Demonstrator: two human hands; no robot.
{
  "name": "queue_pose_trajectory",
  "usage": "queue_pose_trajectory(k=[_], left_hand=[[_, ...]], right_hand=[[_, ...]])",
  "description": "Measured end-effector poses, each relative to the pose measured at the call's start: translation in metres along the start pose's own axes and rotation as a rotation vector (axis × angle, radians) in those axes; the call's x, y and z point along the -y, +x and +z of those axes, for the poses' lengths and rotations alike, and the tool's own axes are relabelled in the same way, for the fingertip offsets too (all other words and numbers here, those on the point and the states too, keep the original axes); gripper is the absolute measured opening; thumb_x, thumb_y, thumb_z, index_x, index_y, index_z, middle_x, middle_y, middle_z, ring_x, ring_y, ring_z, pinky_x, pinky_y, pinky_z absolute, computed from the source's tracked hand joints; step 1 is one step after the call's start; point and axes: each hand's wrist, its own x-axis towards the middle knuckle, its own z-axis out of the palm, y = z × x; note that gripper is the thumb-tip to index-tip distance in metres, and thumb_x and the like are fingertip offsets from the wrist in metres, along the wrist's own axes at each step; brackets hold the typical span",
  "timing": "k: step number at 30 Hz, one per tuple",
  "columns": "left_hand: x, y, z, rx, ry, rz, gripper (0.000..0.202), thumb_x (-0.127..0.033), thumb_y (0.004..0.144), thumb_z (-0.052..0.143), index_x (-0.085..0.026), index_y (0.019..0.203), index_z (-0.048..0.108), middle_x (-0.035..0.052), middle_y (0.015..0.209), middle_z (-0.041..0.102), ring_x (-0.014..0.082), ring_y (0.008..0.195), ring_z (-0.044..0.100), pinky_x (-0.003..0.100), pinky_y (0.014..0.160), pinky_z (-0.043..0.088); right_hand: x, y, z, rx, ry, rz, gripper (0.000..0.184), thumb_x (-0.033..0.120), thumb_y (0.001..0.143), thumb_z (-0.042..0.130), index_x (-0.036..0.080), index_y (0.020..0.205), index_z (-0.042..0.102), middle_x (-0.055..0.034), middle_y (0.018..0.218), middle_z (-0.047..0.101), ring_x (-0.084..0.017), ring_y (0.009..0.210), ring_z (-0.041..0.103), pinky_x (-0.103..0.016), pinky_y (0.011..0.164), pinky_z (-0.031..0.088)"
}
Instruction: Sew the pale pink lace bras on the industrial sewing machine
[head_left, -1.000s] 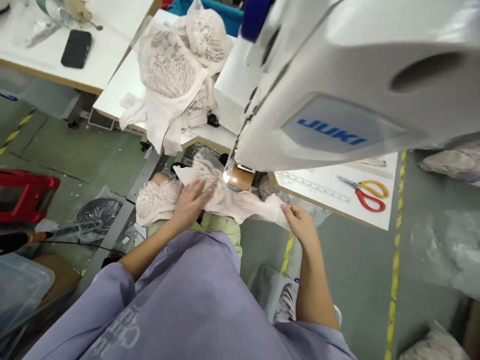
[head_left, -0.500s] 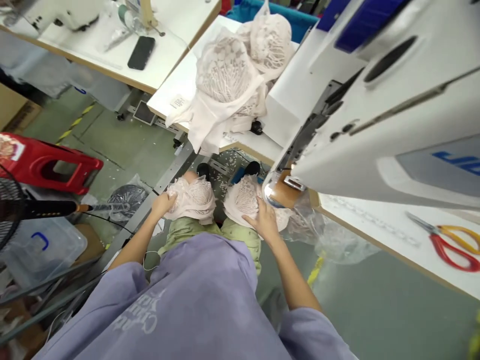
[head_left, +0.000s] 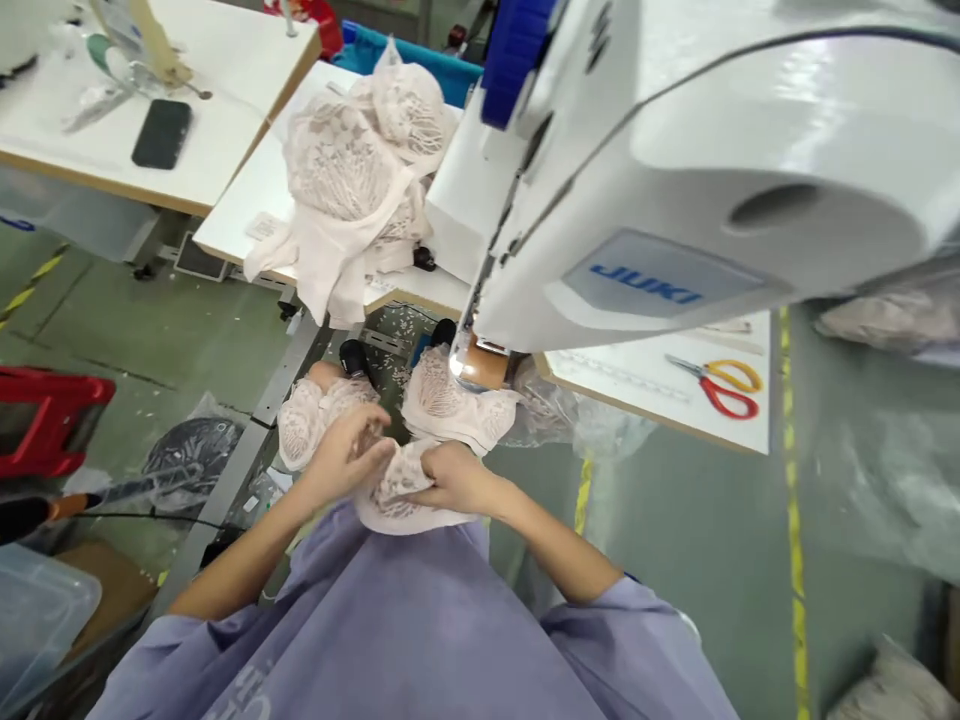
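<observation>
A pale pink lace bra (head_left: 401, 510) is held in front of my body, above my lap. My left hand (head_left: 341, 460) curls round its left end, with lace showing between thumb and fingers. At the other end my right hand (head_left: 461, 482) pinches the fabric, its fingertips partly hidden in the cup. Another lace bra (head_left: 301, 425) lies over my left knee. A further pale lace piece (head_left: 442, 400) rests on my right knee, just under the sewing machine's end.
A white JUKI sewing machine (head_left: 645, 270) overhangs at the right. Scissors (head_left: 720, 385) lie on its table (head_left: 637, 385). More lace bras (head_left: 345, 170) are heaped on the table ahead. A phone (head_left: 162, 134) lies on the far-left table, and a red stool (head_left: 52, 420) stands left.
My hands have come off the knees and moved together towards my body, bringing a lace bra up between them. The view has turned to the right.
</observation>
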Motion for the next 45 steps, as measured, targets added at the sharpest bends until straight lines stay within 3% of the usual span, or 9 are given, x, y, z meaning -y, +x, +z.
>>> queue_pose_trajectory(k=[6,12,18,20,23,26,33,38,45], left_hand=[[0.008,0.038,0.016,0.434,-0.585,-0.235,0.047,-0.062,0.092,0.055,-0.017,0.087,0.065,0.0067,0.082,0.070,0.0195,0.073,0.065,0.032,0.068,0.054],[-0.033,0.055,0.028,0.402,-0.454,0.193,0.037,-0.048,0.096,0.057,-0.018,0.074,0.061,0.0121,0.104,0.070,0.0270,0.111,0.065,0.039,0.095,0.051],[-0.088,0.058,0.036,0.421,-0.163,0.465,0.043,-0.036,0.102,0.045,-0.019,0.063,0.039,-0.0037,0.058,0.040,0.0095,0.054,0.037,0.026,0.056,0.032],[-0.103,0.057,0.036,0.388,-0.127,0.458,0.042,-0.033,0.102,0.044,-0.018,0.063,0.041,-0.0047,0.057,0.038,0.0081,0.052,0.034,0.025,0.053,0.026],[-0.115,0.059,0.024,0.265,-0.001,0.395,0.043,-0.034,0.101,0.045,-0.018,0.061,0.040,-0.0054,0.054,0.035,0.0078,0.050,0.031,0.026,0.051,0.022],[-0.118,0.068,0.002,0.191,0.132,0.264,0.047,-0.039,0.097,0.052,-0.018,0.058,0.038,-0.0052,0.051,0.032,0.0083,0.049,0.029,0.026,0.049,0.020],[-0.114,0.102,-0.025,0.008,0.059,0.086,0.023,-0.035,0.091,0.062,-0.018,0.076,0.063,-0.0046,0.056,0.049,0.0090,0.051,0.040,0.023,0.050,0.029],[-0.106,0.118,-0.018,-0.133,0.088,0.117,0.024,-0.027,0.086,0.062,-0.018,0.068,0.048,-0.0054,0.056,0.045,0.0084,0.054,0.039,0.024,0.055,0.031],[-0.100,0.127,-0.017,-0.166,0.075,0.203,0.018,-0.019,0.082,0.054,-0.020,0.069,0.040,-0.0064,0.058,0.038,0.0084,0.055,0.036,0.024,0.057,0.030]], right_hand=[[0.015,-0.069,-0.040,-0.032,-0.233,0.077,0.029,0.033,0.089,0.060,0.021,0.066,0.047,-0.0001,0.058,0.055,-0.013,0.052,0.042,-0.029,0.057,0.024],[0.001,-0.111,-0.073,0.165,-0.037,0.157,0.017,0.039,0.096,0.056,0.023,0.092,0.060,-0.0018,0.078,0.068,-0.018,0.066,0.059,-0.028,0.063,0.042],[-0.017,-0.097,-0.090,-0.274,-0.048,0.182,0.111,0.069,0.067,0.082,0.023,0.155,0.033,-0.0185,0.151,0.049,-0.037,0.133,0.053,-0.045,0.101,0.047],[-0.013,-0.082,-0.085,-0.271,0.046,0.046,0.100,0.070,0.070,0.079,0.024,0.150,0.043,-0.0160,0.144,0.056,-0.035,0.128,0.057,-0.041,0.100,0.048],[-0.005,-0.063,-0.077,-0.229,0.074,0.023,0.039,0.060,0.092,0.060,0.022,0.095,0.071,-0.0045,0.084,0.070,-0.021,0.077,0.066,-0.031,0.072,0.047],[-0.001,-0.052,-0.076,-0.368,0.077,0.101,0.049,0.056,0.098,0.051,0.021,0.065,0.056,0.0012,0.057,0.052,-0.015,0.056,0.050,-0.027,0.057,0.035],[-0.002,-0.023,-0.095,-0.568,0.222,0.192,0.049,0.058,0.096,0.051,0.021,0.065,0.048,0.0016,0.062,0.047,-0.014,0.061,0.045,-0.027,0.058,0.034],[-0.008,-0.009,-0.105,-0.568,0.287,0.225,0.049,0.061,0.092,0.056,0.020,0.064,0.050,0.0019,0.060,0.045,-0.014,0.060,0.042,-0.027,0.057,0.033],[-0.012,-0.004,-0.114,-0.590,0.349,0.193,0.039,0.058,0.088,0.065,0.020,0.086,0.073,-0.0036,0.086,0.073,-0.024,0.089,0.066,-0.034,0.080,0.051]])
